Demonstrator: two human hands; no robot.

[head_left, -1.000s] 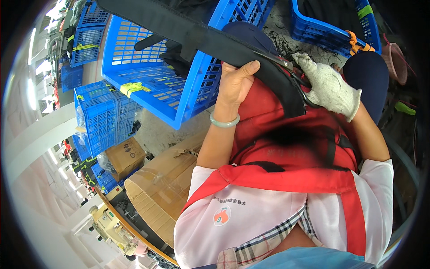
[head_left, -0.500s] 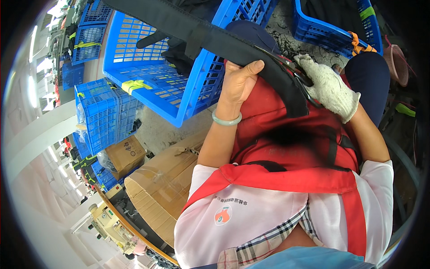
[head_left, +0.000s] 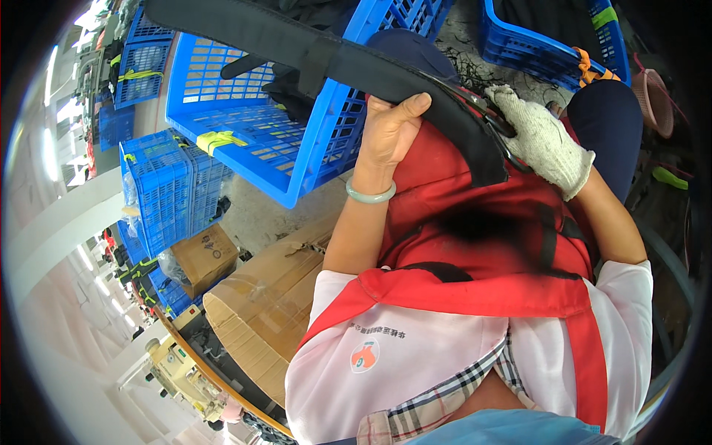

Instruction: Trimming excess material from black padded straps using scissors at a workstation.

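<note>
Head view: your bare left hand [head_left: 393,133] grips the long black strap [head_left: 326,55] over your red apron [head_left: 475,245]; your gloved right hand [head_left: 545,141] pinches its end, apparently mid-trim.

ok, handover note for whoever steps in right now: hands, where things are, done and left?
Left hand: bare, gripping the edge of the long black padded strap, thumb on top.
Right hand: in a white knit glove, pressed on the strap's near end, with what looks like scissors at the edge.
The strap runs from the lap, over the red apron, up past the blue crate.
Done: strap held firmly in both hands.
Left: whether any trimming has happened can't be told.
</note>
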